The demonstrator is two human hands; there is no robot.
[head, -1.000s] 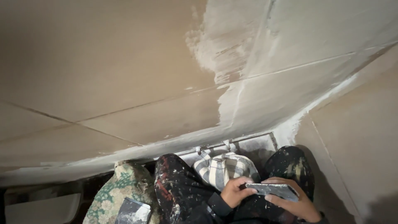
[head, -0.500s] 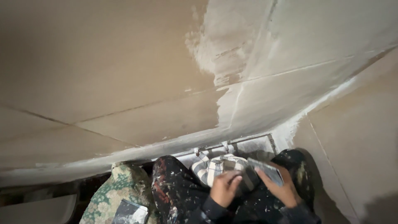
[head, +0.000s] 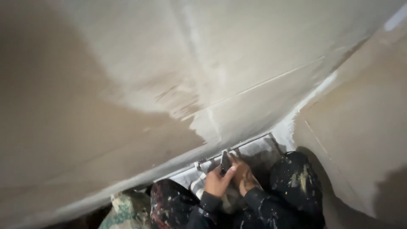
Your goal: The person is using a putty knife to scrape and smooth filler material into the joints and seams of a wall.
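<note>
low in the view, both hands meet over a pale bucket (head: 197,183) wedged between paint-spattered knees; the left hand (head: 217,183) is curled round a small flat putty knife (head: 225,162), its dark blade standing on edge between the two hands; the right hand (head: 244,174) lies against the blade's other side, fingers bent, though i cannot tell whether its grip closes on anything; above them a wall (head: 127,85) of board carries a smeared patch of white filler (head: 203,123); a metal rail (head: 254,146) runs along the wall's foot.
</note>
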